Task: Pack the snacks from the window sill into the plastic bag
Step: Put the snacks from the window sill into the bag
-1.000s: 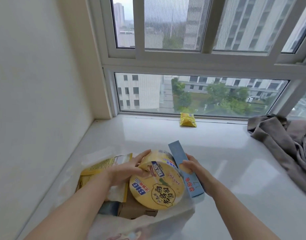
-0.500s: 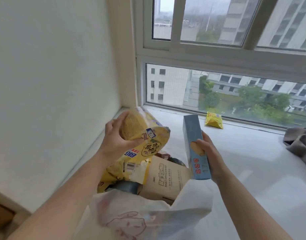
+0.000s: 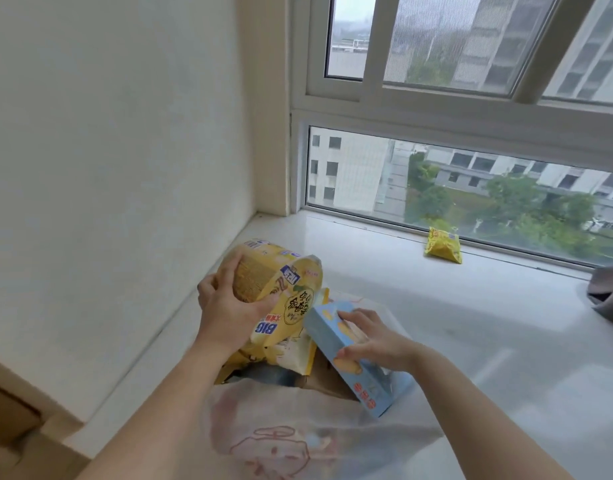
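Both arms reach forward, left hand curled in a wide grip, right hand clamped, fingers spread.

Two bare forearms enter from the lower edge of the frame, one from lower left, one from lower right. No sleeve shows on either; both are uncovered up to the frame edge. Left hand, centre-left of the frame: bare, no glove, ring or watch visible. Right hand, just right of centre: likewise bare, wrist unadorned. Fingernails look short and unpainted, though blur limits detail.
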A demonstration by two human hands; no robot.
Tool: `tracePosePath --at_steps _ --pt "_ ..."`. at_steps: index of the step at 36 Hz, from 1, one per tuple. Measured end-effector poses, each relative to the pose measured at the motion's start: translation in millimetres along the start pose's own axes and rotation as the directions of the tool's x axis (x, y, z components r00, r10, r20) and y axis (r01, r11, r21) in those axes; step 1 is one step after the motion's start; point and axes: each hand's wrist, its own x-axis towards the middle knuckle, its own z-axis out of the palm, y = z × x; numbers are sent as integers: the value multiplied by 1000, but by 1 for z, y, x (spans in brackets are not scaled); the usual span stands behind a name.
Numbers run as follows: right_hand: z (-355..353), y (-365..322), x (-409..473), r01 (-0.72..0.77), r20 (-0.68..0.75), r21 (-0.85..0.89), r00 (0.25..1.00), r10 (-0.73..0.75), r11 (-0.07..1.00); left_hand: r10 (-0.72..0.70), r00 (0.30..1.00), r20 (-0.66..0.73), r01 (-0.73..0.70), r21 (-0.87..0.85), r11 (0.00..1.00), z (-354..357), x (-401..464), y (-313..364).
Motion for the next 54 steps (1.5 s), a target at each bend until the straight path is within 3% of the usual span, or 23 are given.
tracePosePath --at_steps 4,11,17,20,26,29,33,35,37,40,43,47,51,54 --pt "1 6 5 -42 21 -205 999 47 978 34 999 -16 -33 69 997 10 2 4" --pt "0 6 4 -94 51 -152 993 102 984 71 997 -42 -67 106 992 24 4 8" --pt "12 15 1 -209 -185 -223 968 169 952 177 976 -128 -151 192 970 41 -2 18" --pt "8 12 -3 -229 -210 -225 960 182 947 260 953 -156 -218 247 944 51 -7 20" --pt "-5 31 -4 -180 -347 195 907 239 964 409 889 -203 -334 322 886 65 -16 23" --pt "-4 34 -10 -159 -225 409 937 268 898 451 869 -202 -379 313 871 70 -18 28" --pt "0 37 -11 -113 -171 520 957 233 847 527 845 -87 -449 419 789 80 -18 29" --pt "1 39 -12 -109 -232 396 949 214 912 557 830 -22 -480 480 734 85 -21 25" --pt "1 47 -12 -150 -371 88 913 172 985 605 796 26 -526 527 668 90 -23 20" --pt "4 62 -13 -240 -539 -200 836 98 950 676 733 73 -588 568 576 96 -25 18" --pt "9 75 -12 -391 -575 -178 786 227 903 710 700 74 -611 577 542 99 -28 18" --pt "8 88 -7 -540 -465 -11 748 474 842 730 681 60 -618 581 529 97 -26 16" --pt "-4 91 -11 -590 -534 -107 713 454 800 727 684 60 -612 589 528 96 -27 14" --pt "-12 94 -18 -569 -634 -50 653 415 821 732 679 56 -619 579 530 94 -29 9"
